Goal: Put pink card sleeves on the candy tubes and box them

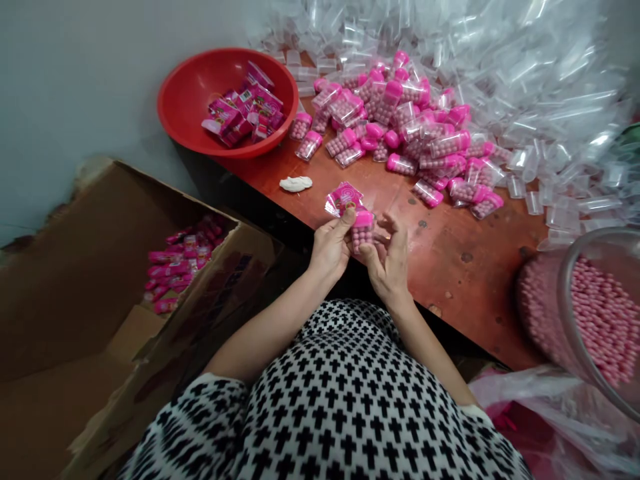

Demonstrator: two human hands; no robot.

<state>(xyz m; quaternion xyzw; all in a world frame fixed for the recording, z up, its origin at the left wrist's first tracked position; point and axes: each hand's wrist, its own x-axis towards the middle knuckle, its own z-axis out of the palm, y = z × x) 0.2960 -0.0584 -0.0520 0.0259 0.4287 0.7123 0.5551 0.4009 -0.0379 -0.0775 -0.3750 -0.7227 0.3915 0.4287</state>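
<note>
Near the table's front edge my left hand (333, 248) is closed, its thumb over a small fan of printed pink labels (345, 197) and the side of a candy bottle (363, 230). The bottle is clear, filled with pink beads, and has a pink cap at its upper end. My right hand (390, 257) meets it from the other side, with the thumb on the bottle's lower end and the fingers curled behind it. Part of the bottle is hidden by both hands. A white lump (295, 184) lies on the table left of the labels.
A red basin (175, 100) holds printed pink pieces. Filled bottles (400, 123) are heaped mid-table, with clear empty tubes (500, 60) behind. At right stands a tub (565, 287) of pink beads. An open cardboard box (200, 320) with wrapped bottles (183, 263) is at lower left.
</note>
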